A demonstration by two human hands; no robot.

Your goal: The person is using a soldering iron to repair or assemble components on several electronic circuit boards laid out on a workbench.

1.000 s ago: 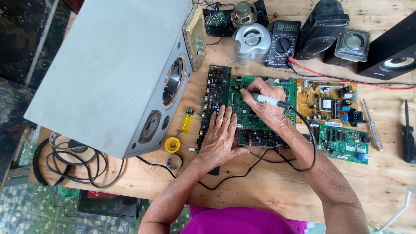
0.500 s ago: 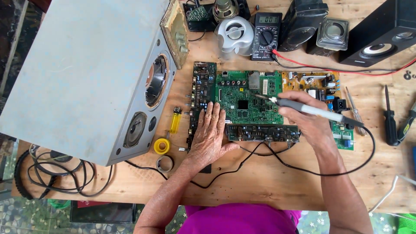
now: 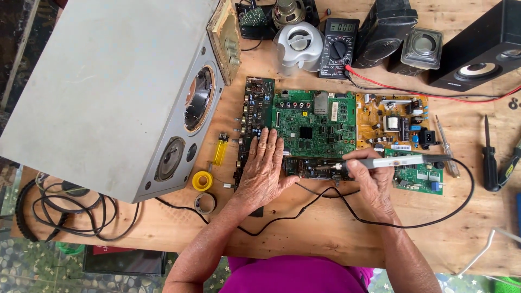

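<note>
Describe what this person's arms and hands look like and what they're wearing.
Both arms are bare from the elbows down: no sleeves show on the forearms, and there are no gloves. The left hand and right hand show no rings or watch. A bright magenta garment covers the torso at the bottom edge.

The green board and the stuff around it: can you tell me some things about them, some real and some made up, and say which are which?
1. The right hand holds a soldering iron. True.
2. The left hand is lifted in the air. False: it lies flat on the green board and the dark board beside it.
3. A yellow lighter lies left of the boards. True.
4. The multimeter lies beside the person's elbow. False: it lies at the far edge of the table, above the green board.
5. The big grey speaker box lies on the right. False: it is on the left.
</note>
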